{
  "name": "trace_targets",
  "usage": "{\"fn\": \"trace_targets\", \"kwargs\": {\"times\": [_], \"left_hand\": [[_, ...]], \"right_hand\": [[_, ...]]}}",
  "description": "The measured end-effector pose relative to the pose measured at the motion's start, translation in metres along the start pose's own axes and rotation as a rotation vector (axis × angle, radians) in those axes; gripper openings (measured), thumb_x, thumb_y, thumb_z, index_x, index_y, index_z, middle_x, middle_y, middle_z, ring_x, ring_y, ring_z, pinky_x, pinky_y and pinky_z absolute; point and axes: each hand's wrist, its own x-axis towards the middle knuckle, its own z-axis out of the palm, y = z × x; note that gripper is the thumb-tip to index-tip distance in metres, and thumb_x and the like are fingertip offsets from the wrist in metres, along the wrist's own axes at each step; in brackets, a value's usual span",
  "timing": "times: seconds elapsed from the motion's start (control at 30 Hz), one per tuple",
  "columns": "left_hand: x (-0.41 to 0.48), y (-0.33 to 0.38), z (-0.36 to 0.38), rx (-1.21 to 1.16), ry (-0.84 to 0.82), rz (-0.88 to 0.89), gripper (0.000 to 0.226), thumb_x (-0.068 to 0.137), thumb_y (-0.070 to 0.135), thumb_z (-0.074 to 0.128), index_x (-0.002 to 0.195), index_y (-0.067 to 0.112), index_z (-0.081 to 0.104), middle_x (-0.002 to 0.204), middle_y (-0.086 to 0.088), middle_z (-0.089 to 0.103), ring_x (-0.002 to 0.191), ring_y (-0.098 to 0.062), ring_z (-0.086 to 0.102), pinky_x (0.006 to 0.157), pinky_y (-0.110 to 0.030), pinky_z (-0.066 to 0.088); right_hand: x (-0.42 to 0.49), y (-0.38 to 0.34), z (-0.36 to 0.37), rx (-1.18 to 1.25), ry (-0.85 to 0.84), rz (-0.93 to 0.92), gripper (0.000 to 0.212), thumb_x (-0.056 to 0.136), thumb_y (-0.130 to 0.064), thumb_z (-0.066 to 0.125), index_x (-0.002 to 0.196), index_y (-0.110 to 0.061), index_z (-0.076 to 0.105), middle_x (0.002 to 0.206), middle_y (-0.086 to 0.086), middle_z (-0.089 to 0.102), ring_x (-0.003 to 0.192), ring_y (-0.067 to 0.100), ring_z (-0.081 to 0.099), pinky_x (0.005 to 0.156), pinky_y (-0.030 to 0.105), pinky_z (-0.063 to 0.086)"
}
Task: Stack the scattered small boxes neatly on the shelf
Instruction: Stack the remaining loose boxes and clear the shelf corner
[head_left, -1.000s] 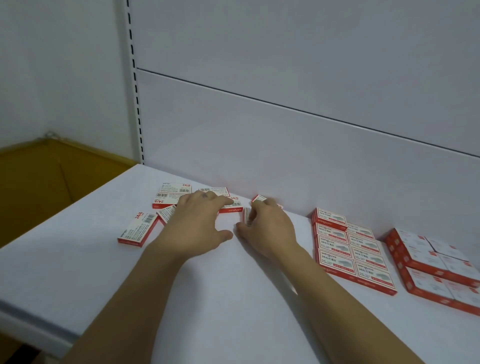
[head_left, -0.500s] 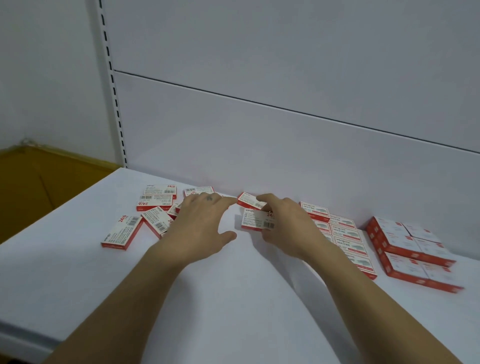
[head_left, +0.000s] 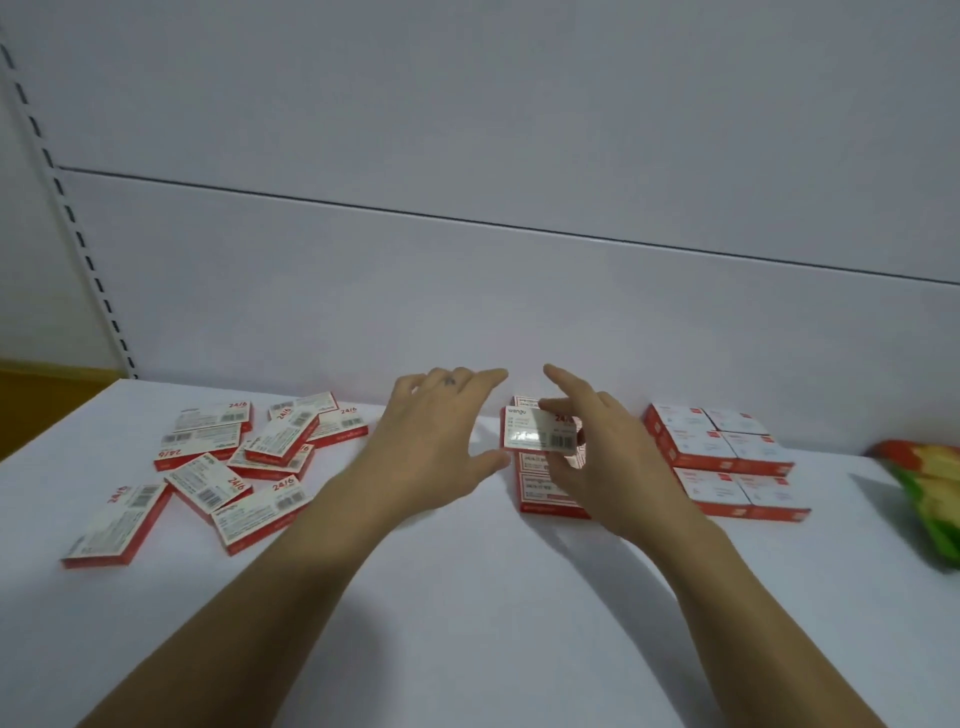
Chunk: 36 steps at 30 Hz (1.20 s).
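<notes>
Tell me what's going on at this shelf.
A person is tidying small red-and-white boxes on a white shelf. The right hand pinches one box just above a neat row in the middle. The left hand is open beside it and holds nothing. About ten loose boxes lie scattered to the left. A tidy block of boxes sits further right, and a green and red packet lies at the right edge.

Small flat boxes (head_left: 260, 506), white on top and red on the sides (marked 24/6), lie scattered and overlapping at the left of the white shelf (head_left: 467, 597). 1 lifted box (head_left: 540, 431), pinched by the right hand (head_left: 597, 457), hangs above a neat row (head_left: 545, 493). A tidy block (head_left: 722, 457) lies further right.
</notes>
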Motion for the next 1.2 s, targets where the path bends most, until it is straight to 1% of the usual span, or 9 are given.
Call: {"fn": "trace_targets", "kwargs": {"times": [0.27,0.33,0.43,0.5,0.6,0.83,0.93,1.03,1.2], "left_hand": [[-0.028,0.003,0.023,-0.207,-0.084,-0.091,0.079,0.076,0.055,0.068,0.141,0.049,0.023,0.134,0.019,0.05,0.126,-0.015,0.038,0.106,-0.038,0.031],[-0.031,0.004,0.023,-0.25,-0.071,-0.128,0.075,0.077,0.052,0.07,0.139,0.048,0.028,0.134,0.018,0.05,0.124,-0.015,0.04,0.103,-0.037,0.034],[-0.031,0.005,0.021,-0.315,0.009,-0.093,0.059,0.077,0.046,0.073,0.128,0.045,0.043,0.12,0.02,0.057,0.109,-0.005,0.044,0.09,-0.025,0.035],[-0.032,0.006,0.018,-0.344,0.032,-0.084,0.052,0.077,0.043,0.074,0.122,0.043,0.048,0.107,0.026,0.054,0.098,0.006,0.042,0.082,-0.016,0.031],[-0.032,0.006,0.015,-0.384,0.028,-0.08,0.044,0.076,0.038,0.076,0.113,0.042,0.052,0.097,0.033,0.051,0.099,0.017,0.043,0.081,-0.006,0.032],[-0.032,0.012,0.006,-0.528,0.064,-0.134,0.041,0.074,0.027,0.079,0.105,0.039,0.054,0.098,0.027,0.06,0.098,0.005,0.056,0.074,-0.003,0.043],[-0.032,0.014,0.006,-0.492,0.087,-0.136,0.042,0.075,0.025,0.079,0.105,0.037,0.052,0.098,0.025,0.057,0.098,0.005,0.055,0.075,-0.005,0.044],[-0.032,0.015,0.007,-0.455,0.123,-0.084,0.04,0.076,0.022,0.078,0.105,0.034,0.053,0.095,0.024,0.054,0.096,0.003,0.053,0.079,-0.006,0.043],[-0.034,0.016,0.014,-0.349,0.138,0.054,0.038,0.076,0.019,0.077,0.11,0.02,0.06,0.102,0.006,0.059,0.094,-0.005,0.048,0.083,-0.013,0.039]], "right_hand": [[-0.012,0.009,0.012,0.055,-0.029,0.018,0.084,0.08,-0.02,0.072,0.141,-0.049,0.022,0.131,-0.014,0.055,0.113,-0.002,0.041,0.087,0.018,0.034],[-0.013,0.005,0.016,0.065,-0.037,-0.011,0.086,0.078,-0.018,0.073,0.141,-0.048,0.022,0.129,-0.014,0.056,0.105,-0.006,0.04,0.086,0.014,0.033],[-0.015,0.002,0.018,0.1,-0.031,-0.044,0.085,0.077,-0.016,0.073,0.142,-0.044,0.026,0.125,-0.013,0.057,0.098,-0.007,0.04,0.083,0.011,0.034],[-0.015,0.0,0.016,0.146,-0.019,-0.024,0.084,0.077,-0.014,0.073,0.142,-0.042,0.029,0.124,-0.014,0.058,0.101,-0.001,0.046,0.087,0.019,0.04],[-0.017,-0.002,0.015,0.166,-0.002,-0.008,0.082,0.077,-0.012,0.073,0.141,-0.042,0.031,0.124,-0.015,0.057,0.103,0.003,0.05,0.09,0.026,0.044],[-0.016,-0.01,0.011,0.199,0.116,0.063,0.072,0.077,-0.014,0.076,0.139,-0.032,0.043,0.125,-0.017,0.055,0.108,0.001,0.052,0.092,0.021,0.044],[-0.016,-0.015,0.008,0.557,0.177,0.242,0.048,0.076,-0.01,0.077,0.115,-0.034,0.061,0.109,-0.016,0.067,0.096,0.001,0.064,0.083,0.025,0.055],[-0.016,-0.021,0.008,0.772,0.117,0.312,0.025,0.079,-0.02,0.077,0.103,-0.025,0.07,0.094,-0.009,0.074,0.087,0.006,0.069,0.076,0.026,0.057],[-0.021,-0.034,0.018,0.772,0.007,0.264,0.027,0.074,-0.036,0.077,0.1,-0.029,0.072,0.09,-0.011,0.074,0.081,0.009,0.07,0.071,0.028,0.058]]}}
